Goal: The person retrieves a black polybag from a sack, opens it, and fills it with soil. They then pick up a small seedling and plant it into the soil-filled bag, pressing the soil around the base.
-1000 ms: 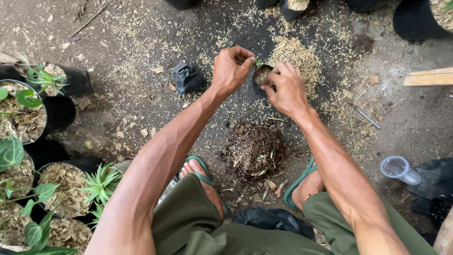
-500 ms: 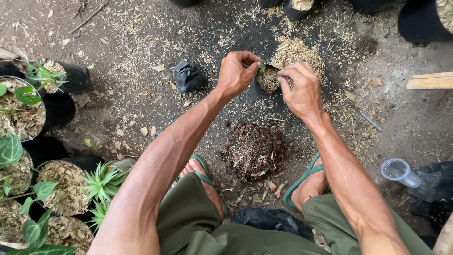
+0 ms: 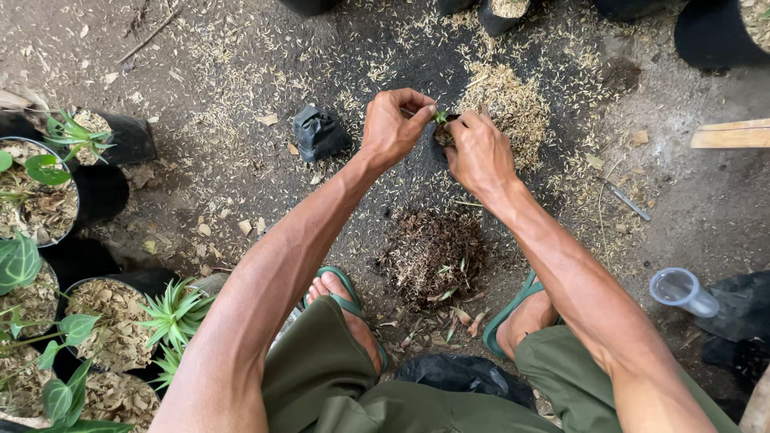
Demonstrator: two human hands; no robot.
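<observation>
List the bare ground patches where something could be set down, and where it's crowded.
Free: dirt at upper left, between the crumpled black bag and the potted plants; ground at right between the wooden plank and the clear plastic cup. Crowded: the left edge with pots, and the centre, where left hand, right hand, husk pile and root clump sit.

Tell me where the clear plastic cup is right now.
In the head view the clear plastic cup lies on its side on the ground at the lower right, just beyond the person's right forearm, next to a black bag.
</observation>
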